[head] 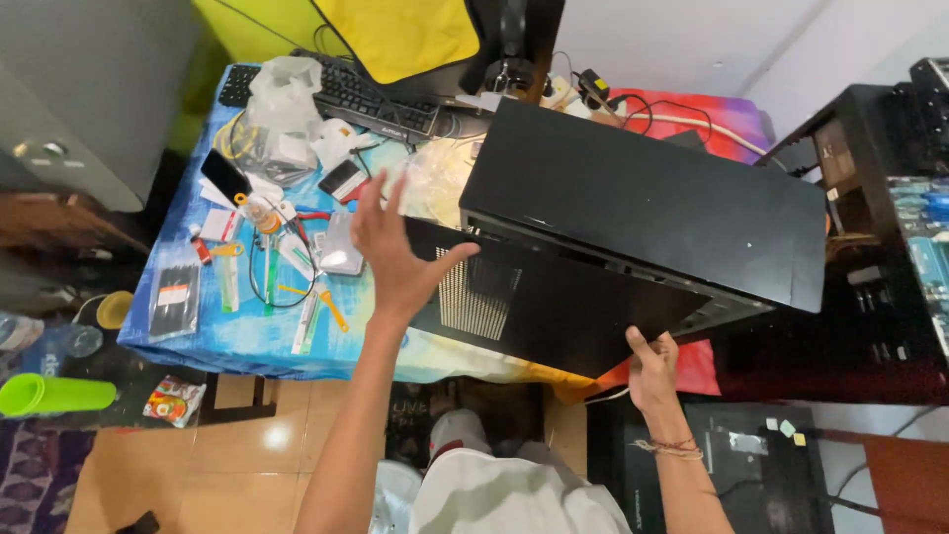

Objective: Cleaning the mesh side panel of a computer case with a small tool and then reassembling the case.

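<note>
- Now lifting side panel (539, 307) off black computer case (643, 198).
- Left hand (395, 252) spread flat, touching panel's far-left edge.
- Right hand (652, 371) pinching near-right corner.
- Next probably: steady even pull, clear of cluttered table (247, 336).

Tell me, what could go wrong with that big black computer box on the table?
The black computer case sits at the edge of the table, so it might tip off. The black side panel is only pinched at its lower corner by the right hand, with the left hand spread open at its far end, so it may slip and fall. If it swings, it could knock the small tools lying beside it.
</note>
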